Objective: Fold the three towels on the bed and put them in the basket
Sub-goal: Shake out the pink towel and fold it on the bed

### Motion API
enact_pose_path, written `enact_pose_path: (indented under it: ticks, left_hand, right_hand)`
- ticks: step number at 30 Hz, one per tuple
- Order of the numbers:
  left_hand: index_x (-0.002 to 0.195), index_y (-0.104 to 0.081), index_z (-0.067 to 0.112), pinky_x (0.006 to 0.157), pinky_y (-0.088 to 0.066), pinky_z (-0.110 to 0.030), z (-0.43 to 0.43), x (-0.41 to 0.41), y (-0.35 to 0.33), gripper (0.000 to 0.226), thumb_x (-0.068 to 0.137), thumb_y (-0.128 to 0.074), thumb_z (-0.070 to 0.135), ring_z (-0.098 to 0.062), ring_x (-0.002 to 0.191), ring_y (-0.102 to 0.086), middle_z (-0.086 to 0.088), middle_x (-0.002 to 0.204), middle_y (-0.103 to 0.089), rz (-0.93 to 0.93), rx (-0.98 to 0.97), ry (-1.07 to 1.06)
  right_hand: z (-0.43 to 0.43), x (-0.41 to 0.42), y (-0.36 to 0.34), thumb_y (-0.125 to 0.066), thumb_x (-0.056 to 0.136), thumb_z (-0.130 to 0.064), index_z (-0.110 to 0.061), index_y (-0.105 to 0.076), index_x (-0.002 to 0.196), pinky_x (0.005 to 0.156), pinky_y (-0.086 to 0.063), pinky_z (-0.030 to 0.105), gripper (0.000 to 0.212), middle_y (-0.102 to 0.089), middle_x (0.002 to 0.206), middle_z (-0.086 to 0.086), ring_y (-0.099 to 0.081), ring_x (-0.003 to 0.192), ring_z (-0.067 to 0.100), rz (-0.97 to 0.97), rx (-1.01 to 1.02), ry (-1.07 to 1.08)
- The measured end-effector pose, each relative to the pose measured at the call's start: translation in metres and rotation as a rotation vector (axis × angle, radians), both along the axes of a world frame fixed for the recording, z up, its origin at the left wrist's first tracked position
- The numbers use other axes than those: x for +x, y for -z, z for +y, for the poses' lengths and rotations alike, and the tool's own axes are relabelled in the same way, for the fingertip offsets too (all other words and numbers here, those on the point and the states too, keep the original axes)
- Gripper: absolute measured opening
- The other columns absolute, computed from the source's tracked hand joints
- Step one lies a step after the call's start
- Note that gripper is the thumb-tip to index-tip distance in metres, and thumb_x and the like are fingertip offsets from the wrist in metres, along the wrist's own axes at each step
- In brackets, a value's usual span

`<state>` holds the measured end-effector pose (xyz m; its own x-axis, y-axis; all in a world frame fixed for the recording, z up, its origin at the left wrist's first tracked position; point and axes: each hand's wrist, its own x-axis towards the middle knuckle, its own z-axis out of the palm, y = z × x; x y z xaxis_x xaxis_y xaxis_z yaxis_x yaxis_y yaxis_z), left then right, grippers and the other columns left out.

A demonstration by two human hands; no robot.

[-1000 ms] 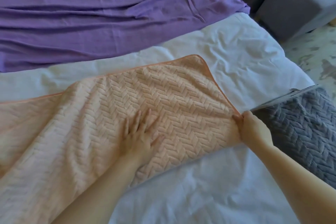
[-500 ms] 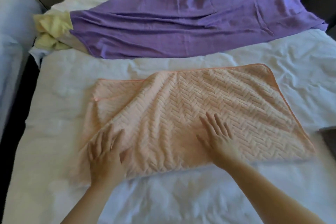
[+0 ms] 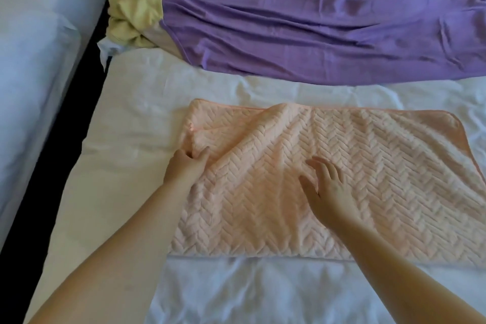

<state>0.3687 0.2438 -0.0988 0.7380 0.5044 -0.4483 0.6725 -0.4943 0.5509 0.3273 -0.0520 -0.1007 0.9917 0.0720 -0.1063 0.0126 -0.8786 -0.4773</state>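
Right hand (image 3: pixel 326 187) just let go of the peach towel (image 3: pixel 355 166) corner and now lies spread on it, left hand (image 3: pixel 188 166) pinching the bunched left edge (first fold nearly squared).

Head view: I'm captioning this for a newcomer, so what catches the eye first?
The peach towel spread mid-bed, with the left hand pinching its rumpled left edge and the right hand hovering open over its middle. Beyond it, the purple towel lies stretched across the bed, a yellow cloth bunched at its left end.
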Motion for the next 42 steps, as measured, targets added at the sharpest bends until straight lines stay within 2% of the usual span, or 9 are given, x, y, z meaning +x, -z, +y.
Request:
enact_pose_path:
  ticks: [4,7,14,20,25,31,35,38,42]
  left_hand:
    - [0.094,-0.055,0.015,0.069,-0.038,-0.028,-0.002,0.032,-0.004,0.015,0.089,-0.057,0.029,-0.028,0.092,-0.061,-0.008,0.093,-0.062,-0.299,-0.051,-0.002]
    - [0.09,-0.048,0.019,0.067,-0.035,-0.031,0.027,0.057,-0.018,0.012,0.092,-0.05,0.031,-0.029,0.083,-0.056,-0.007,0.083,-0.057,-0.604,0.093,-0.069]
    - [0.136,-0.043,0.009,0.086,-0.037,-0.024,0.051,0.046,0.013,0.059,0.09,-0.058,0.042,-0.025,0.115,-0.055,-0.009,0.129,-0.056,-0.306,-0.046,0.01]
    - [0.108,-0.046,0.028,0.065,-0.046,-0.031,0.052,-0.063,0.018,0.053,0.074,-0.061,0.066,-0.012,0.083,-0.058,0.011,0.097,-0.056,-0.175,0.131,0.077]
    - [0.112,-0.042,0.03,0.068,-0.045,-0.033,0.04,-0.112,0.021,0.038,0.086,-0.053,0.055,-0.025,0.089,-0.06,0.005,0.102,-0.061,-0.149,0.095,0.04]
    - [0.087,-0.044,0.024,0.057,-0.036,-0.03,0.052,-0.129,0.021,0.021,0.093,-0.052,0.043,-0.032,0.076,-0.062,0.01,0.068,-0.055,-0.191,0.141,-0.027]
    - [0.109,-0.054,0.015,0.074,-0.046,-0.04,0.043,-0.123,0.016,0.031,0.087,-0.064,0.034,-0.035,0.097,-0.058,-0.01,0.11,-0.06,-0.215,0.619,0.171]
    - [0.137,-0.046,0.024,0.107,-0.028,-0.043,0.001,-0.108,0.01,0.047,0.093,-0.05,0.039,-0.028,0.134,-0.038,-0.006,0.149,-0.039,-0.475,0.621,0.587]
    - [0.15,-0.003,0.04,0.119,0.0,-0.042,-0.024,-0.1,0.034,0.06,0.093,-0.001,0.061,-0.017,0.148,-0.002,0.01,0.159,0.005,-0.124,0.609,0.882]
  right_hand:
    - [0.023,0.02,-0.001,-0.042,0.096,-0.042,-0.021,-0.038,0.14,0.114,-0.022,0.04,0.049,-0.034,0.149,-0.003,-0.024,0.139,0.02,0.001,0.034,0.001]
    - [0.036,0.03,-0.004,-0.043,0.096,-0.039,-0.021,-0.036,0.141,0.114,-0.025,0.039,0.05,-0.033,0.15,-0.006,-0.027,0.14,0.015,-0.042,0.146,0.04]
    - [0.072,0.041,0.007,-0.028,0.096,-0.053,-0.036,-0.008,0.149,0.118,0.003,0.034,0.059,0.006,0.155,-0.019,0.014,0.144,0.005,0.068,0.042,-0.181]
    - [0.096,0.046,0.024,-0.014,0.093,-0.061,-0.04,0.001,0.148,0.116,0.016,0.041,0.061,0.017,0.154,-0.017,0.025,0.141,0.01,0.07,-0.141,-0.309]
    - [0.114,0.037,0.029,-0.011,0.094,-0.062,-0.044,0.005,0.146,0.115,0.018,0.042,0.058,0.016,0.154,-0.019,0.024,0.142,0.011,0.048,-0.151,-0.335]
    - [0.106,0.01,0.035,-0.004,0.095,-0.062,-0.049,0.013,0.144,0.114,0.02,0.04,0.053,0.019,0.155,-0.021,0.026,0.141,0.007,0.066,-0.216,-0.335]
    - [0.086,-0.002,0.027,-0.003,0.095,-0.062,-0.046,0.012,0.145,0.113,0.022,0.035,0.055,0.017,0.156,-0.017,0.025,0.141,0.007,0.054,-0.21,-0.248]
    - [0.084,-0.014,0.024,0.0,0.094,-0.059,-0.043,0.015,0.146,0.112,0.024,0.032,0.056,0.017,0.155,-0.017,0.024,0.141,0.006,0.041,-0.173,-0.225]
    - [0.033,-0.029,0.039,0.005,0.092,-0.062,-0.043,0.021,0.144,0.115,0.018,0.033,0.058,0.019,0.154,-0.022,0.028,0.139,0.002,0.106,-0.254,-0.182]
